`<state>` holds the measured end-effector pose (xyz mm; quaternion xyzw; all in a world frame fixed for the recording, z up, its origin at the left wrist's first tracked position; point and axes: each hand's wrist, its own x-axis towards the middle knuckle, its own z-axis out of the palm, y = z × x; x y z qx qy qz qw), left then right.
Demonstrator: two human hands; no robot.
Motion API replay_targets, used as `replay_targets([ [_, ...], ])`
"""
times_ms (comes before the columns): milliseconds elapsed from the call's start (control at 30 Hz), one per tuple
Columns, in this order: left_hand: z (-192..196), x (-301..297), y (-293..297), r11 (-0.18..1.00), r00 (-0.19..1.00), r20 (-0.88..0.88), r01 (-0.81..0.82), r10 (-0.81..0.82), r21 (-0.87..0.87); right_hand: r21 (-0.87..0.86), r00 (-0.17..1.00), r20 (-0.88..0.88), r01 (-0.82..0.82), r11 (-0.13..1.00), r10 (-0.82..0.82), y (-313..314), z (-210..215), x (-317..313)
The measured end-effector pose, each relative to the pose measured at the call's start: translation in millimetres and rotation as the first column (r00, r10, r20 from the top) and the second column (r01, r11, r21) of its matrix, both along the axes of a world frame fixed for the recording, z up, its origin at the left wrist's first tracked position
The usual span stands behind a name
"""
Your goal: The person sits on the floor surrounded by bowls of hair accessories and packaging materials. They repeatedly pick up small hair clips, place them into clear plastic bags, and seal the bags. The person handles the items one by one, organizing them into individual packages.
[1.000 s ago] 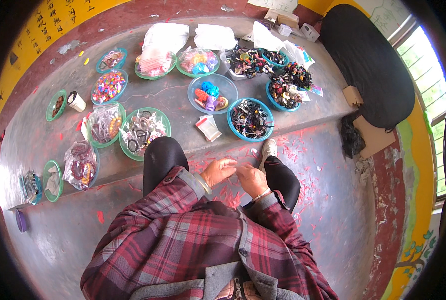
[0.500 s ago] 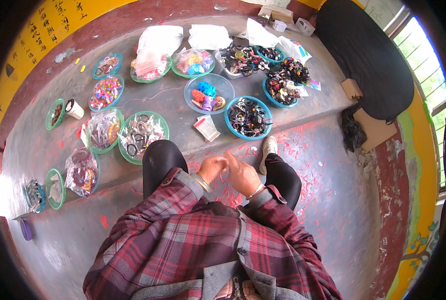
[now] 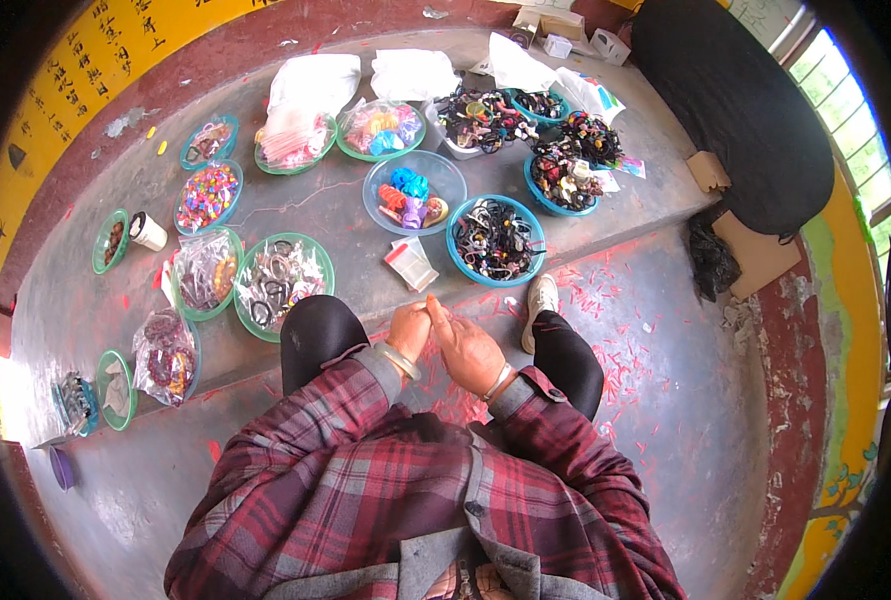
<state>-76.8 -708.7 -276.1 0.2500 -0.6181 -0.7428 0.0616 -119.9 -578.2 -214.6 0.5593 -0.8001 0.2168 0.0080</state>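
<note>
My left hand (image 3: 409, 330) and my right hand (image 3: 471, 355) meet in front of me, above the gap between my knees. The left one is curled closed. Against it presses the right hand, its fingers folded and its index finger reaching toward the left fingertips. Whatever they may hold is too small or hidden to make out. Just beyond them, on the grey ledge (image 3: 336, 225), lies a flat clear plastic box (image 3: 412, 265) with white and red parts. Right of that stands a blue basin (image 3: 496, 237) of black hair ties.
A clear blue bowl (image 3: 416, 170) holds coloured scrunchies. Green bowls (image 3: 284, 285) of bagged hair ties stand left, a bowl of bright beads (image 3: 209, 196) behind. White bags (image 3: 315, 82) lie at the back. Red scraps (image 3: 616, 350) litter the floor; a black padded board (image 3: 731, 120) leans right.
My hands have drawn closer together and shifted slightly. The right index finger now points up toward the left hand rather than across it. The view has moved a little; the bowls stay put.
</note>
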Motion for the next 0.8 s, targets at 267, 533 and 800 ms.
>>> replay_targets([
  [267,18.9,-32.7,-34.8,0.926,1.000,-0.006,0.006,-0.009,-0.378,-0.243,0.987,0.158,0.040,0.969,-0.001,-12.5,15.2,-52.9],
  [533,6.6,-38.9,-25.2,0.999,0.995,0.094,-0.028,0.024,0.041,-0.012,0.843,0.176,0.517,0.856,-0.507,-17.9,-68.3,-187.3],
  [800,-11.5,-42.5,-22.6,0.986,0.992,0.075,0.110,-0.101,-0.126,0.277,0.882,-0.049,0.462,0.842,-0.468,-61.6,-128.6,-206.9],
])
